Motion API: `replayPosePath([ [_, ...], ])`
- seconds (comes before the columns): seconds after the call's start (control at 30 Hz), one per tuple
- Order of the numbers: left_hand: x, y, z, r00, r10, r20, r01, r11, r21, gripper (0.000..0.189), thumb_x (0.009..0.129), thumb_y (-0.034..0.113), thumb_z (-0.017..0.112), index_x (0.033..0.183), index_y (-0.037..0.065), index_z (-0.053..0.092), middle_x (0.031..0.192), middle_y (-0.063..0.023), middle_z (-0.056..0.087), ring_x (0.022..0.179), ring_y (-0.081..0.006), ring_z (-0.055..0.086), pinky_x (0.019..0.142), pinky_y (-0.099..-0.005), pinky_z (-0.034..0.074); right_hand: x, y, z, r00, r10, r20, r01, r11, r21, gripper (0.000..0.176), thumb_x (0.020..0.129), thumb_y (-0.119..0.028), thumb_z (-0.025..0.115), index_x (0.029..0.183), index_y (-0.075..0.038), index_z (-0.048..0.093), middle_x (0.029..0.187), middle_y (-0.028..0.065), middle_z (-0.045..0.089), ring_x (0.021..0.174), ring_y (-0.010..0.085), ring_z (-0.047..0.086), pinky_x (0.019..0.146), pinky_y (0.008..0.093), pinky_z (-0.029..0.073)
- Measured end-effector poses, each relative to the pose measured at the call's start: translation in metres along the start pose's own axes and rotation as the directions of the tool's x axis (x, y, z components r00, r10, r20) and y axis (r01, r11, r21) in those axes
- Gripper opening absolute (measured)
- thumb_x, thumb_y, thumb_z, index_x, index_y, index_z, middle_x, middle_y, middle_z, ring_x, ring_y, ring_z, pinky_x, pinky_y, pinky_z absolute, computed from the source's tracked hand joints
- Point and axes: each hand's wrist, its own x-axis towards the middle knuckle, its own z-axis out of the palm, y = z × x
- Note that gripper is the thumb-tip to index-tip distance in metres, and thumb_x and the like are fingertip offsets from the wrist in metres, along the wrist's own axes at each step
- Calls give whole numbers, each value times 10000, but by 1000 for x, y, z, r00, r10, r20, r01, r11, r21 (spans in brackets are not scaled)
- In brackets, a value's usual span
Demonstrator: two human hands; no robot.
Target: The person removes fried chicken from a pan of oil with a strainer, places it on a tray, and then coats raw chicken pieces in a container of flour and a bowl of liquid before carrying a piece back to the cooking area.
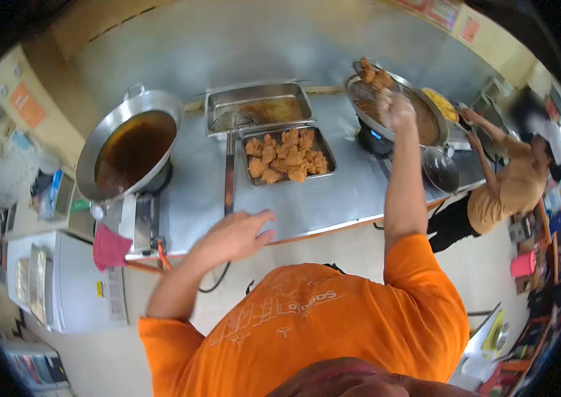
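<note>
My right hand (396,111) is closed in a fist over the right-hand wok (434,122), slightly blurred. It grips a skimmer whose handle is mostly hidden by the hand. Pieces of fried chicken (374,74) lie on the skimmer at the wok's far rim, above brown oil. My left hand (237,237) hangs open and empty near the counter's front edge, fingers apart. Close by it is the long handle of a second skimmer (230,165), whose mesh head rests on a steel tray (221,99) with oily residue. In front, a smaller tray (330,149) holds several fried chicken pieces (287,155).
A large wok (168,109) of dark oil stands on a burner at the left. Near the left counter edge is a pinkish-red scoop-shaped thing (111,247). A co-worker (515,178) stands at the right by a yellow-filled pan (440,104). A glass lid (440,170) leans nearby.
</note>
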Motion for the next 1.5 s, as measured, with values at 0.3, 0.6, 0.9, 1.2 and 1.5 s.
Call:
replayPosePath([
  [0.3,64,115,-38,935,292,203,-355,791,498,161,677,115,673,816,73,743,866,-134,717,785,-315,694,613,-460,550,-62,-48,-112,992,-128,13,117,855,-506,367,973,-167,466,1255,46,566,1014,107,648,843,163,598,701,261,502],
  [0.6,155,246,87,677,732,80,-627,517,583,173,717,127,655,857,78,743,835,-135,704,785,-324,684,618,-467,546,-85,-79,-152,996,66,57,-31,881,-472,125,968,-118,534,1015,-34,614,757,25,585,586,80,528,497,165,456],
  [0.9,152,263,134,636,771,15,-647,523,554,166,723,121,647,851,69,740,832,-145,701,790,-327,683,623,-468,544,-77,-64,-163,999,-30,44,49,842,-537,109,965,-120,544,977,-36,613,736,18,586,558,73,524,458,167,437],
  [1.2,134,245,126,560,809,-178,-722,582,374,160,730,115,640,845,61,736,830,-155,698,796,-330,682,628,-470,543,-76,-82,-163,998,-69,2,55,778,-625,105,962,-121,554,939,-38,612,716,11,586,530,66,520,420,168,417],
  [1.5,-36,74,107,978,36,206,-16,995,-96,423,920,266,545,1309,107,496,847,-204,653,848,-391,641,752,-508,502,-155,-92,-138,974,-149,-170,-40,625,-780,149,931,-245,608,891,-102,618,700,-28,557,505,54,453,414,203,343],
])
